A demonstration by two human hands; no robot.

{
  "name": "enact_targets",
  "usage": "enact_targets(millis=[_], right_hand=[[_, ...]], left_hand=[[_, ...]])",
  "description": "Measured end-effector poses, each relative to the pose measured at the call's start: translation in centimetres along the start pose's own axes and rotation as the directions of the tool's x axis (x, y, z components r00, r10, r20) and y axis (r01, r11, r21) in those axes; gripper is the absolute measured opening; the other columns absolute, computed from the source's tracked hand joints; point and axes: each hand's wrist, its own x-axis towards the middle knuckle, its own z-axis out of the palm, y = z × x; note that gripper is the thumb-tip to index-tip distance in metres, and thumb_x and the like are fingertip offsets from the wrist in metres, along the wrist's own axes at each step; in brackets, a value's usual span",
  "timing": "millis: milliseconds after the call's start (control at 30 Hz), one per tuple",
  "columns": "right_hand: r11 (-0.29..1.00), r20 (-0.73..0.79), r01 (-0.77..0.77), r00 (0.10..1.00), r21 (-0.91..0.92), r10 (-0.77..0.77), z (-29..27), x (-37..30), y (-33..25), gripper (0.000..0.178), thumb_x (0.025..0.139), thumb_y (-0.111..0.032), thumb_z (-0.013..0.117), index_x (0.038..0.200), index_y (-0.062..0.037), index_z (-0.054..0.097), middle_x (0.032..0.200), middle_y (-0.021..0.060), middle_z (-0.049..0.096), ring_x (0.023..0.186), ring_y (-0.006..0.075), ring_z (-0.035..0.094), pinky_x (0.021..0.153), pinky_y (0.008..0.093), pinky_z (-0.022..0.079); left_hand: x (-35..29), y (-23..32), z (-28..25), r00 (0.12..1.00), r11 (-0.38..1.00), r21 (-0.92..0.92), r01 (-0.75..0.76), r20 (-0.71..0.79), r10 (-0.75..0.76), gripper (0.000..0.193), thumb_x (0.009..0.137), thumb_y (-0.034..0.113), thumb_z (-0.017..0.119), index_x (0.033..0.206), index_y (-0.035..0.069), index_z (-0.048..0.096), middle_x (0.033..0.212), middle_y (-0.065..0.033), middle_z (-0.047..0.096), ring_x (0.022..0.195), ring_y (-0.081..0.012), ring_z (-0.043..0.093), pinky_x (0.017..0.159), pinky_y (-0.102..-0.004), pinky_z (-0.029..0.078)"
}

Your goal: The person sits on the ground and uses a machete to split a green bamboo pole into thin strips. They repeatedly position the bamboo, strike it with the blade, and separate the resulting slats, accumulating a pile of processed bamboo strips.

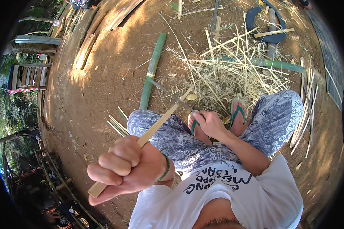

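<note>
My left hand, with a green band at the wrist, is closed in a fist around a flat bamboo strip. The strip slants up and to the right from the fist, its far end above my knees. My right hand grips a knife between my legs; the fingers hide its handle. The thin dark blade points up and left and crosses the strip close to the strip's far end. Whether the edge bites into the strip I cannot tell.
A green bamboo pole lies on the dirt ahead. Beside it is a heap of pale shavings and thin strips, with another green pole across it. A black ring-shaped piece lies far right. Long strips rest by my right knee.
</note>
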Motion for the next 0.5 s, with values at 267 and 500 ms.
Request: enact_targets(millis=[267, 500], right_hand=[[0.959, -0.031, 0.222, 0.973, -0.176, -0.231, -1.2, -0.5, -3.9, 0.047, 0.099, -0.039, 0.058, 0.077, 0.0024, 0.062, 0.058, 0.0146, 0.063, 0.055, 0.0317, 0.067, 0.052, 0.0420, 0.051], [0.989, 0.006, 0.060, 0.998, -0.137, -0.059, -0.9, -1.7, -5.0, 0.042, 0.099, -0.040, 0.056, 0.088, -0.0001, 0.066, 0.058, 0.0164, 0.061, 0.057, 0.0410, 0.063, 0.061, 0.0477, 0.053]], left_hand=[[-0.3, -0.9, 0.3, 0.999, 0.999, -0.037, -0.028, 0.017, 0.029, 0.057, 0.101, 0.066, 0.030, 0.076, 0.015, 0.037, 0.054, 0.0029, 0.034, 0.041, -0.0074, 0.028, 0.035, -0.0246, 0.018], [-0.2, -0.7, 0.3, 0.997, 0.995, -0.087, 0.038, -0.064, -0.044, 0.055, 0.097, 0.062, 0.050, 0.069, 0.017, 0.034, 0.052, 0.0054, 0.028, 0.044, -0.0055, 0.020, 0.044, -0.0237, 0.014]])
